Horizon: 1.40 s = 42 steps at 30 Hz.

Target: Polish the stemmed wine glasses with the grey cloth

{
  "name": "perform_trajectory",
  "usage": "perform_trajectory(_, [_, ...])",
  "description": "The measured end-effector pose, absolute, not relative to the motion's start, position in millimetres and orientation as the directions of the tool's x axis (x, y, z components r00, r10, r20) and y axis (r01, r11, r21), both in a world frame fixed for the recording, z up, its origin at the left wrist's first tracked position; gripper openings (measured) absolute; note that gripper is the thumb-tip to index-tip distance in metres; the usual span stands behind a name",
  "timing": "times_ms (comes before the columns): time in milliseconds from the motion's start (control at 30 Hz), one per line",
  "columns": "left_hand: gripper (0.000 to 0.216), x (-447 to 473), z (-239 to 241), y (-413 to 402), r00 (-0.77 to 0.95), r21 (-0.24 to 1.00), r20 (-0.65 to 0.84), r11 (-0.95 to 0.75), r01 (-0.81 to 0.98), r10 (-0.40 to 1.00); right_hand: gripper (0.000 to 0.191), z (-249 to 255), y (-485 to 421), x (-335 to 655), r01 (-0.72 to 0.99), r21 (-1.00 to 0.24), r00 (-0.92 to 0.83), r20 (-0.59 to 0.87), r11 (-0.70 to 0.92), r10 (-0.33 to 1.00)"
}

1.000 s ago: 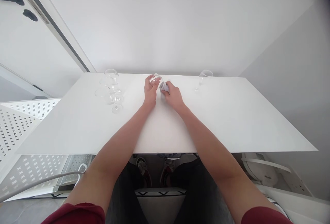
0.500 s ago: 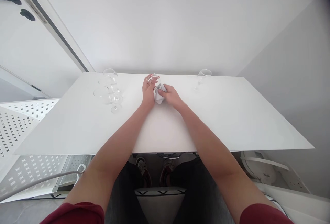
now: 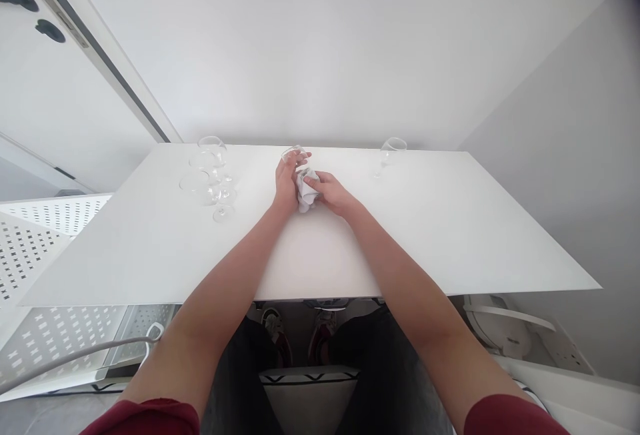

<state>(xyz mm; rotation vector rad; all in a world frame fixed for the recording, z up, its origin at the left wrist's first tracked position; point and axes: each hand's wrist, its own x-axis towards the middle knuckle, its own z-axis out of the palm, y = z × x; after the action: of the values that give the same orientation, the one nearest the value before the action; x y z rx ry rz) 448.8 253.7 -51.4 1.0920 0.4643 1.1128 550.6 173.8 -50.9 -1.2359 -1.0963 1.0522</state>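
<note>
My left hand [image 3: 286, 180] is wrapped round a clear stemmed glass [image 3: 294, 154] near the far middle of the white table [image 3: 400, 235]. Its rim shows above my fingers. My right hand [image 3: 331, 191] is closed on a crumpled white cloth [image 3: 305, 195] and presses it against the lower part of that glass. Both forearms reach out over the table from the near edge.
A cluster of clear stemmed glasses [image 3: 210, 175] stands at the far left of the table. One more glass [image 3: 390, 153] stands at the far right. White walls close the back and right. A perforated white panel [image 3: 35, 235] and a cable [image 3: 75, 355] lie at left.
My right hand has slid the cloth down and nearer along the glass, from beside the bowl to its lower part. The left hand has kept its grip.
</note>
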Motion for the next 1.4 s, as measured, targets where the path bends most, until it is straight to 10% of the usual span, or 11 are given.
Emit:
perform_trajectory(133, [0.05, 448.6, -52.9, 255.9, 0.39, 0.884, 0.217, -0.01, -0.467, 0.895, 0.025, -53.3, 176.0, 547.9, 0.302, -0.949, 0.419, 0.22, 0.094, 0.881])
perform_trajectory(333, [0.047, 452.5, -55.6, 258.5, 0.388, 0.868, 0.149, 0.067, -0.491, 0.909, 0.045, -51.7, 178.5, 546.7, -0.144, -0.99, 0.253, -0.042, -0.005, 0.967])
perform_trajectory(533, [0.042, 451.4, -55.6, 258.4, 0.351, 0.87, 0.166, 0.031, -0.492, 0.921, 0.029, -55.0, 180.9, 548.9, 0.206, -0.974, 0.488, 0.186, 0.095, 0.852])
perform_trajectory(700, [0.048, 450.6, -54.5, 256.8, 0.412, 0.846, 0.179, 0.074, -0.528, 0.894, 0.042, -53.7, 179.1, 551.7, -0.152, -0.988, 0.246, -0.034, 0.004, 0.969])
perform_trajectory(933, [0.043, 451.7, -59.2, 262.5, 0.353, 0.846, 0.176, 0.042, -0.531, 0.919, 0.032, -60.0, 184.1, 553.4, 0.335, -0.936, 0.384, 0.244, 0.112, 0.891])
perform_trajectory(1167, [0.044, 451.9, -57.1, 264.9, 0.336, 0.743, 0.198, 0.082, -0.664, 0.921, 0.025, -58.4, 180.3, 577.6, 0.091, -0.942, 0.832, 0.251, 0.324, 0.495])
perform_trajectory(1400, [0.056, 451.4, -56.0, 260.8, 0.42, 0.718, 0.317, 0.074, -0.692, 0.851, 0.015, -54.0, 187.2, 562.6, -0.489, -0.78, 0.616, 0.009, 0.391, 0.788])
